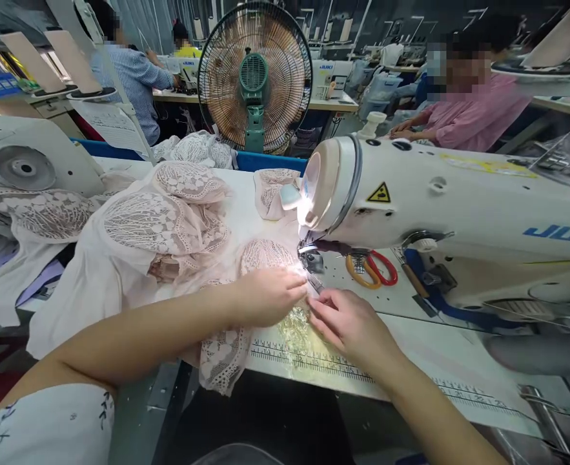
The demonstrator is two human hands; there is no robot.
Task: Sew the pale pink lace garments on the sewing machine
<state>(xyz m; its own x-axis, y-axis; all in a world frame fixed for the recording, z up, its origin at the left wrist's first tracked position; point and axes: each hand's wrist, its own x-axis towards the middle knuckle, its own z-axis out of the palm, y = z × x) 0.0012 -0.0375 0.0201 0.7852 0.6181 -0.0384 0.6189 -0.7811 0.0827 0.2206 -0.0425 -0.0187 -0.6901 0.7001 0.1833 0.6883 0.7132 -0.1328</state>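
Observation:
A pale pink lace garment (265,255) lies under the needle area of a white sewing machine (439,213), in the light of its lamp. My left hand (271,295) is on the lace just left of the presser foot (312,260), its fingers pressed together on the fabric. Just in front of the foot, my right hand (346,321) pinches the fabric's edge between thumb and forefinger. A small dark metal piece (315,283) shows between the two hands; I cannot tell what it is. One lace end (224,361) hangs over the table's front edge.
Red and orange-handled scissors (383,268) lie behind my right hand. More lace garments (144,219) are heaped at left, beside another machine (23,161). A measuring tape (314,360) runs along the front edge. A large fan (254,77) stands behind the table; other people work beyond.

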